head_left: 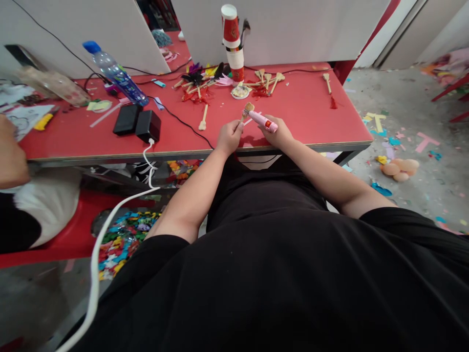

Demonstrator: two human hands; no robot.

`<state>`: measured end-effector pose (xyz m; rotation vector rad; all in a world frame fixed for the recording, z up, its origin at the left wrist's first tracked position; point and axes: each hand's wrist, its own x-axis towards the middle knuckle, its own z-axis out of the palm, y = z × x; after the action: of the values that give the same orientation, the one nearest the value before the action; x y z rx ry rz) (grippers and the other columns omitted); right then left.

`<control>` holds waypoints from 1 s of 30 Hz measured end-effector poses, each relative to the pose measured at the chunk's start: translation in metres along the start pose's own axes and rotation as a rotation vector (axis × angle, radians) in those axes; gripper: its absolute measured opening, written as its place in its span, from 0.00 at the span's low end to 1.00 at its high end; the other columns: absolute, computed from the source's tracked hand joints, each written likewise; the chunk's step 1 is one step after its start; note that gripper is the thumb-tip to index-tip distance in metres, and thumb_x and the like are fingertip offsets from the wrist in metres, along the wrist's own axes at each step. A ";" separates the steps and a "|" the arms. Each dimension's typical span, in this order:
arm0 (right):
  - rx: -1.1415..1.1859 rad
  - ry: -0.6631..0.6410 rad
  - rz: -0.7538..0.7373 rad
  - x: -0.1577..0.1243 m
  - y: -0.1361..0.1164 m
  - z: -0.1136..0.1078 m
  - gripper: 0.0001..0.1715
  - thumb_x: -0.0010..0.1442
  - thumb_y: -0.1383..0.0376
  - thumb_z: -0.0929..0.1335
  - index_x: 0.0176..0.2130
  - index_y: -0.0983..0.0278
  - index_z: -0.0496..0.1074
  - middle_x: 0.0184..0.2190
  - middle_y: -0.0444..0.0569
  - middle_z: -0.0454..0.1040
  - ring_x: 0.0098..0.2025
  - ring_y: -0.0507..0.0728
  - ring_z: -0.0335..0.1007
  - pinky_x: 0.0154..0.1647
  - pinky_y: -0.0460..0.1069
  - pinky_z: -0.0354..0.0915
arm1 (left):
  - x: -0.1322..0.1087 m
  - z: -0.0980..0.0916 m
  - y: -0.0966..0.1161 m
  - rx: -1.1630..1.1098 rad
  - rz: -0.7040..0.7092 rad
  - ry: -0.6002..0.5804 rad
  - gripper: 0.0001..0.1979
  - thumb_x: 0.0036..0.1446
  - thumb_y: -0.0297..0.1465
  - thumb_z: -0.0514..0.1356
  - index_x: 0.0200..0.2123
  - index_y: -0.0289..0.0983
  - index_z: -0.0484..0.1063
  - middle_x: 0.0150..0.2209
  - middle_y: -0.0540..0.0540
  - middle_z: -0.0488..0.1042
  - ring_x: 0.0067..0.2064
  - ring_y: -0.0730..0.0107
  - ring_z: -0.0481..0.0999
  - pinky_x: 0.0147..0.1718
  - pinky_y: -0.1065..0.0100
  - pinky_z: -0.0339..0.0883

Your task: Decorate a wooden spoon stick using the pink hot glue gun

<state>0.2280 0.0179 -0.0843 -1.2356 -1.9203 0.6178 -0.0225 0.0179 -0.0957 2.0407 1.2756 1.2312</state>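
Note:
My left hand [229, 137] is closed on a small wooden spoon-shaped stick [247, 109], holding it upright over the red table [311, 122]. My right hand [276, 134] is wrapped round a pink pen-like glue tool [264, 121], its tip pointing at the stick's head. Both hands rest near the table's front edge.
Several wooden sticks with red and black feathers [196, 83] lie at the back, beside stacked paper cups [233, 44] and a small lid [240, 91]. Left are a water bottle [115, 73], two black boxes [137, 122] with cables, and another person's arm [10, 156]. Paper scraps litter the floor.

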 end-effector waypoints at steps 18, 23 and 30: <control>0.116 -0.002 -0.017 0.011 0.009 0.002 0.17 0.65 0.53 0.74 0.48 0.60 0.82 0.43 0.54 0.86 0.54 0.71 0.85 0.68 0.66 0.77 | -0.001 -0.001 0.002 -0.017 -0.011 0.017 0.21 0.75 0.46 0.60 0.30 0.43 0.70 0.27 0.47 0.71 0.32 0.62 0.71 0.38 0.57 0.65; 0.092 0.003 0.003 0.014 0.009 0.003 0.11 0.65 0.57 0.74 0.46 0.59 0.82 0.41 0.52 0.84 0.54 0.71 0.84 0.70 0.69 0.75 | -0.001 -0.002 0.002 -0.008 -0.018 0.018 0.21 0.75 0.46 0.60 0.30 0.43 0.70 0.27 0.46 0.72 0.32 0.61 0.72 0.39 0.57 0.65; 0.151 -0.002 0.001 0.016 0.011 0.002 0.12 0.63 0.54 0.76 0.43 0.59 0.82 0.37 0.49 0.82 0.47 0.67 0.80 0.62 0.65 0.78 | -0.001 -0.002 0.002 0.003 -0.007 0.021 0.23 0.74 0.51 0.59 0.30 0.44 0.69 0.26 0.46 0.69 0.32 0.60 0.70 0.38 0.56 0.63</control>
<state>0.2287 0.0368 -0.0884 -1.1409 -1.8389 0.7505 -0.0231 0.0155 -0.0936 2.0295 1.2939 1.2509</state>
